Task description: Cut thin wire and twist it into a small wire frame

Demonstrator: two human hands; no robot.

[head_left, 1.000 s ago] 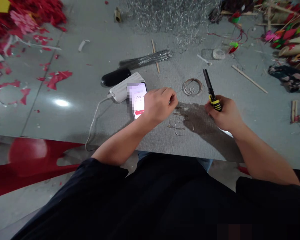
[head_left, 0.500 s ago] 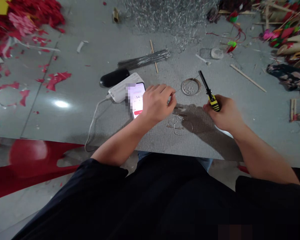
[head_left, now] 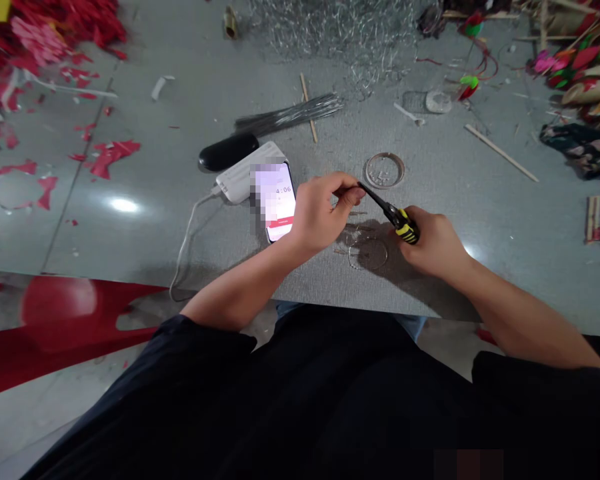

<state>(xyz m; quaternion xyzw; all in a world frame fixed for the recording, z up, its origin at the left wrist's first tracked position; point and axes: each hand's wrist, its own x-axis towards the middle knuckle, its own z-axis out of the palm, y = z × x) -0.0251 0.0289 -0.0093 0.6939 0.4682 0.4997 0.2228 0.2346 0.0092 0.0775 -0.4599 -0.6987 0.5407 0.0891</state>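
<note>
My right hand (head_left: 437, 243) is closed round the yellow-and-black handles of long-nose pliers (head_left: 386, 208). Their dark, narrow jaws point up and left and meet the fingertips of my left hand (head_left: 325, 207). Thumb and forefinger of that hand are pinched together on a thin wire, mostly hidden now by the fingers and the plier tips. Just beyond the plier jaws lies a shallow round dish (head_left: 385, 171) with small clear bits inside. Bent wire loops (head_left: 368, 255) rest on the table below my hands. A lit phone (head_left: 280, 200) is partly covered by my left wrist.
Behind the phone sit a white power strip (head_left: 253, 172) with its cord and a black case (head_left: 229, 152). A bundle of straight wires (head_left: 290, 115) lies across a thin stick. Tangled silver wire (head_left: 340, 40) spreads at the back; red scraps (head_left: 115, 159) lie left.
My right hand has brought the pliers left and down, so their tips now reach my left fingertips. The wire seen stretching between them before is now mostly hidden. My left hand has shifted slightly right.
</note>
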